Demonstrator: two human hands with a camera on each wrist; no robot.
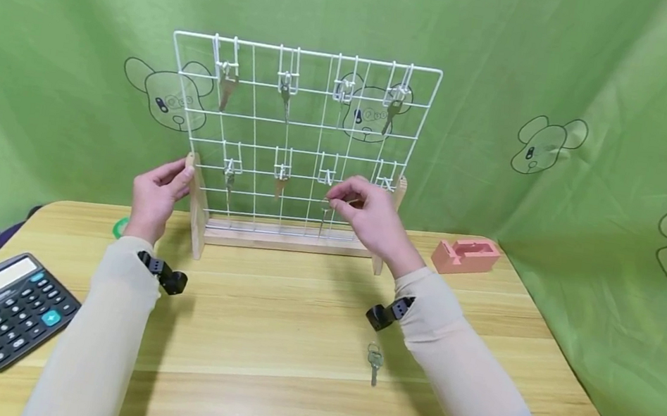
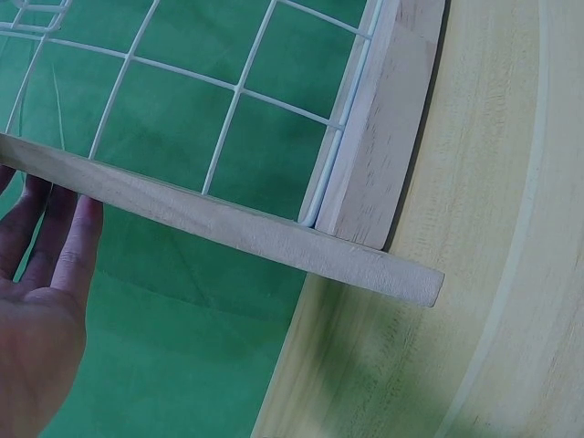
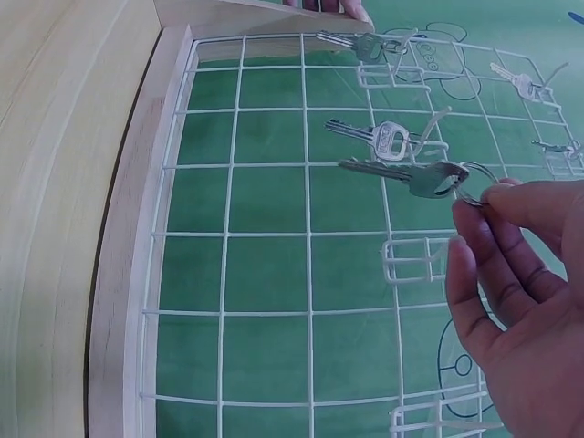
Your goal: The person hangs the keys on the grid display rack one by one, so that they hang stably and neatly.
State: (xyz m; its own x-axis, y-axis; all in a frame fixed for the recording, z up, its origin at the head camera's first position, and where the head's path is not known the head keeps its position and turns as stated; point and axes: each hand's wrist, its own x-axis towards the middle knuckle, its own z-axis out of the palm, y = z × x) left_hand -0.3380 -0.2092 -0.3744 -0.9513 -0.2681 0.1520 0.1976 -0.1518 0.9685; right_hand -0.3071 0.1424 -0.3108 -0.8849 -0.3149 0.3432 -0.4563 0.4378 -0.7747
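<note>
A white wire grid rack (image 1: 256, 117) stands upright in a wooden base, with hooks in two rows. My left hand (image 1: 156, 197) grips its left wooden post (image 2: 228, 219) near the top; the thumb is hidden in the left wrist view. Thumb and fingers of my right hand (image 3: 529, 274) pinch the ring of a metal key (image 3: 433, 178), which points toward the rack's base. That key is just below a lower-row hook (image 1: 326, 176). Keys hang from several hooks, among them a brownish key (image 1: 226, 90) at upper left. The lower right hook (image 1: 385, 181) is partly behind my right hand.
Another key with a ring (image 1: 374, 366) lies on the wooden table (image 1: 263, 340), near my right forearm. A calculator (image 1: 8, 311) lies at the left, and a pink tape dispenser (image 1: 465, 256) sits at the back right. Green cloth (image 1: 492, 38) hangs behind the rack.
</note>
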